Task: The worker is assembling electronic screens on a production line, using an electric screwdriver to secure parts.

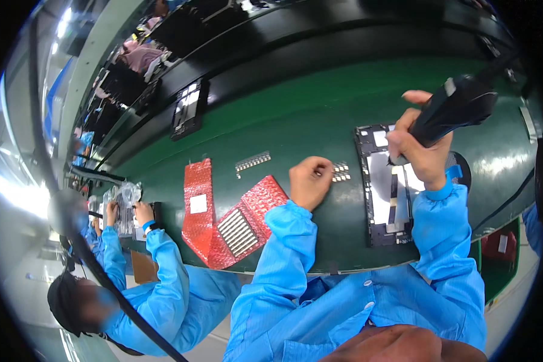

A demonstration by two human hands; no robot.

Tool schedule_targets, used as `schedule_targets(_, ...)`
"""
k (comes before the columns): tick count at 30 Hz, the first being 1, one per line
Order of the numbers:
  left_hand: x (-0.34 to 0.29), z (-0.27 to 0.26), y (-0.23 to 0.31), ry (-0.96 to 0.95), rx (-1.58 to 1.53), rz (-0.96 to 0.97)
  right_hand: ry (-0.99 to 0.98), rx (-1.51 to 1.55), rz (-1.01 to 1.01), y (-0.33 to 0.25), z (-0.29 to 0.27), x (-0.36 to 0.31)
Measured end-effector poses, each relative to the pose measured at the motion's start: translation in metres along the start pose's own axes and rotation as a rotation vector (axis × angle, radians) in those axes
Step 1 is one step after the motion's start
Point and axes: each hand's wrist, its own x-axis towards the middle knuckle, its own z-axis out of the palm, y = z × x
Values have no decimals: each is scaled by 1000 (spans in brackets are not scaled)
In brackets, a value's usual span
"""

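- A long green workbench point(320, 235) runs across a busy workshop, a dark shelf point(295, 39) rising behind it.
- On the bench, just in front of the worker and to the right, lies a flat black frame point(368, 208) with white panels, its inner side up; lying flat, it appears well supported by the bench.
- Over its upper right part, the right hand point(425, 151) is wrapped around a black power tool point(455, 111), nose tilted down toward the frame; that grip probably steadies the tool and aims its tip. Whether the tip touches cannot be told.
- A black cord point(504, 63) meets the tool's far end, up and away from the frame, likely to leave the work clear.
- The left hand point(311, 181), well apart from the right, curls thumb and fingers together beside a sheet of small pieces point(341, 172); whether it pinches anything cannot be told. The sheet lies between hand and frame, seemingly for easy reach.
- Farther left, a second sheet point(253, 161) lies near red bubble wrap point(199, 175), where a row of metallic strips point(238, 233) rests, presumably cushioned from the hard bench.
- Another dark frame point(189, 108) sits by the shelf, beyond the wrap.
- At far left, a blue-sleeved co-worker point(163, 259) handles clear plastic point(127, 196).
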Motion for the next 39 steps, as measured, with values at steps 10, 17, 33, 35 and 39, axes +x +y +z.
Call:
schedule_targets(10, 1, 13, 13, 131, 157, 221, 263, -212, -116, -8, -134, -20)
schedule_targets(17, -1, 29, 12, 43, 256, 315, 292, -231, -173, 5, -158, -31)
schedule_targets(33, -5, 24, 13, 23, 335, 349, 197, -415, -178, 20, -162, -30)
schedule_targets(35, -7, 24, 14, -7, 336, 388, 186, -399, -174, 20, -164, -30)
schedule_targets(39, -10, 23, 17, -119, 301, 450, 180, -431, -187, 18, -160, -29)
